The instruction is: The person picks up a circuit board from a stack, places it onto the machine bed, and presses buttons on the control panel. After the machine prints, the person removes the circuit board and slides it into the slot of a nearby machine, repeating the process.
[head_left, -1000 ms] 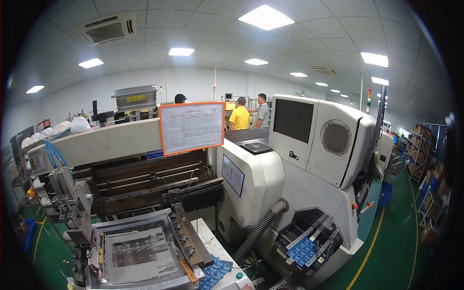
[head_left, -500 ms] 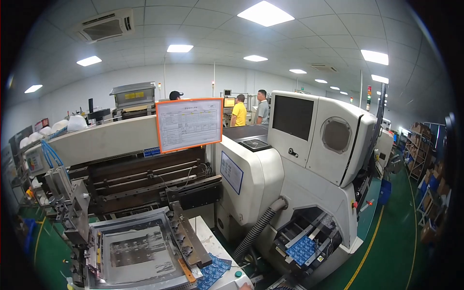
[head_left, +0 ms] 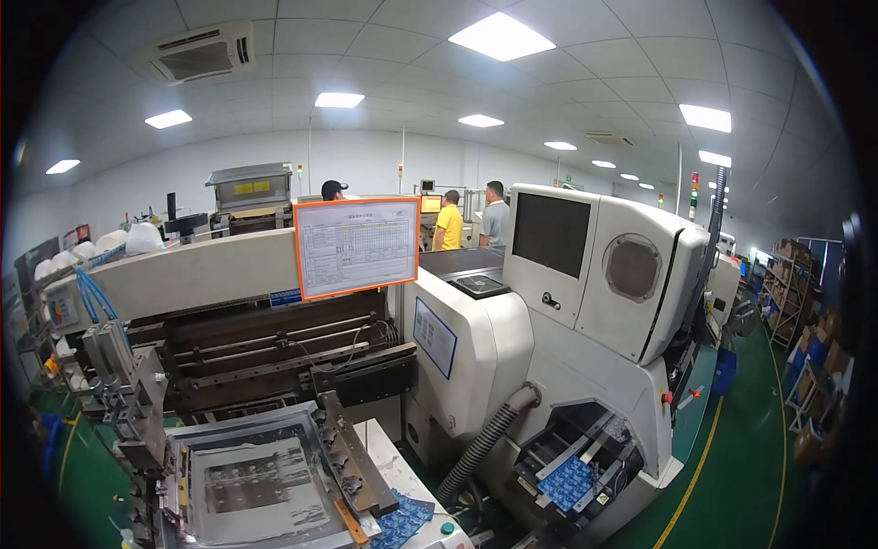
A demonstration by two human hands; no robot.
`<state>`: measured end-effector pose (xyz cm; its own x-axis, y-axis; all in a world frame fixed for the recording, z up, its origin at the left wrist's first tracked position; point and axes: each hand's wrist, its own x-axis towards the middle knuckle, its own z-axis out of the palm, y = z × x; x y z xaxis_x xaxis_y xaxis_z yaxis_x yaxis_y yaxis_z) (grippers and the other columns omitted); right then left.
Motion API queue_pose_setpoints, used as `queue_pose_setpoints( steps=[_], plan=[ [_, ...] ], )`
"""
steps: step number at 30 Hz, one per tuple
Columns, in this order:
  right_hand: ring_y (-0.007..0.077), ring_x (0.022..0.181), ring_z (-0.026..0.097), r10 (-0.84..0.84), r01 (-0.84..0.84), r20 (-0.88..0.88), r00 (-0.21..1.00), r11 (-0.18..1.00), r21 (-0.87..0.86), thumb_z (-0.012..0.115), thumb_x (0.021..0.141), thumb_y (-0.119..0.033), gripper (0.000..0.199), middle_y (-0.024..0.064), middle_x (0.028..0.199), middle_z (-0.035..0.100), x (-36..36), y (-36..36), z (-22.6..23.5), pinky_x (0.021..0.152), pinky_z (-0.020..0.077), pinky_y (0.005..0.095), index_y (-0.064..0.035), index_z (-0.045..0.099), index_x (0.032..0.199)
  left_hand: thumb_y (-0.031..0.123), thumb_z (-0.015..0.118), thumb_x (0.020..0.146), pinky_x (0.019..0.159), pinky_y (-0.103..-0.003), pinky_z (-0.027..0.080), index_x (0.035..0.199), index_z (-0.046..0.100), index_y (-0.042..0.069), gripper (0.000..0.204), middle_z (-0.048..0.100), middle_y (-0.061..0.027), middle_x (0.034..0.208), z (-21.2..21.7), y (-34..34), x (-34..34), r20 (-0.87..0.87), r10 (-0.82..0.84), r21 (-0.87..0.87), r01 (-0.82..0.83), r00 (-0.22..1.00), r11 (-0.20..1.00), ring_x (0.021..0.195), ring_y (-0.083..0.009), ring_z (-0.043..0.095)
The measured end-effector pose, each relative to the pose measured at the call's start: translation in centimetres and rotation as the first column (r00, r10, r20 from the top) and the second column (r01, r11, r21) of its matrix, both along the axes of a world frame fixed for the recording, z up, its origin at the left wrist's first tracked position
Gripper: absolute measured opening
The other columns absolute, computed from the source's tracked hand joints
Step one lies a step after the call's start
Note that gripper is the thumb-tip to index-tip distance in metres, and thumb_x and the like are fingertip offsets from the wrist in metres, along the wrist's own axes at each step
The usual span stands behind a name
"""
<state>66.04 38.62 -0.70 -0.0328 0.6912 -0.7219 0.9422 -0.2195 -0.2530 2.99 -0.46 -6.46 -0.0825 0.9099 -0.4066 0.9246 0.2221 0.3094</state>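
Neither of my hands is in view. In front of me stands a large cream-white machine (head_left: pixel 476 339) with a dark screen (head_left: pixel 551 233) and a round window (head_left: pixel 631 268). A paper sheet in an orange frame (head_left: pixel 358 246) hangs on its left section. Below it lies an open bay with dark rails (head_left: pixel 274 352). A framed metal stencil plate (head_left: pixel 256 480) sits at the lower left. Small blue circuit boards lie at the bottom centre (head_left: pixel 402 522) and in a lower slot of the machine (head_left: pixel 569 480).
A grey ribbed hose (head_left: pixel 480 453) runs down the machine front. Three people (head_left: pixel 448 224) stand behind the machine, far off. Green floor with a yellow line (head_left: pixel 700 467) runs along the right. Shelves with boxes (head_left: pixel 805 302) stand at the far right.
The view has tilted slightly upward; the machine and the framed sheet sit a little lower in the picture. Nothing on the machine has moved.
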Motion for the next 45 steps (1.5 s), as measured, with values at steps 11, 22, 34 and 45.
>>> queue_pose_setpoints(
  steps=[11,22,34,45],
  plan=[
    [0.0397,0.148,0.025,-0.107,0.113,-0.118,0.987,0.993,0.045,0.037,0.101,-0.059,0.082,0.0260,0.159,0.026,-1.8,-0.8,4.9,0.122,0.0243,0.0456,0.0021,0.025,0.155,0.036,0.068,0.081,0.091,-0.046,0.048,0.113,0.066,0.005,0.044,0.065,-0.0195,0.107,3.5,-0.4,-0.2,-0.045,0.042,-0.024,-0.044,0.998,0.999,0.100,-0.0312,0.061],
    [0.0450,0.149,0.020,-0.043,0.042,-0.042,0.998,0.999,-0.020,0.049,0.098,-0.031,0.076,0.0262,0.162,0.017,-2.9,0.0,2.4,0.120,0.0254,0.0519,0.0006,0.014,0.157,0.037,0.067,0.082,0.092,-0.046,0.047,0.114,0.066,0.005,0.045,0.065,-0.0200,0.109,4.7,-4.0,-0.3,-0.078,0.104,-0.070,-0.110,0.991,0.991,0.101,-0.0317,0.061],
    [0.0528,0.147,0.014,0.011,-0.027,0.098,0.995,0.987,0.156,0.026,0.102,-0.026,0.062,0.0352,0.160,0.008,6.9,2.8,-15.0,0.120,0.0153,0.0590,-0.0231,0.011,0.161,0.038,0.067,0.082,0.093,-0.047,0.046,0.115,0.066,0.005,0.046,0.064,-0.0206,0.110,6.6,4.9,0.5,-0.041,-0.033,-0.032,0.031,0.999,0.999,0.103,-0.0323,0.060],
    [0.0465,0.150,0.012,0.021,-0.021,-0.010,1.000,1.000,0.006,0.026,0.102,-0.036,0.067,0.0244,0.165,0.006,-0.4,1.3,-7.6,0.123,0.0145,0.0534,-0.0093,0.005,0.160,0.038,0.066,0.083,0.094,-0.047,0.045,0.116,0.065,0.005,0.047,0.064,-0.0211,0.111,7.0,-2.4,0.7,-0.121,0.144,-0.085,-0.155,0.982,0.984,0.104,-0.0328,0.060]
  ],
)
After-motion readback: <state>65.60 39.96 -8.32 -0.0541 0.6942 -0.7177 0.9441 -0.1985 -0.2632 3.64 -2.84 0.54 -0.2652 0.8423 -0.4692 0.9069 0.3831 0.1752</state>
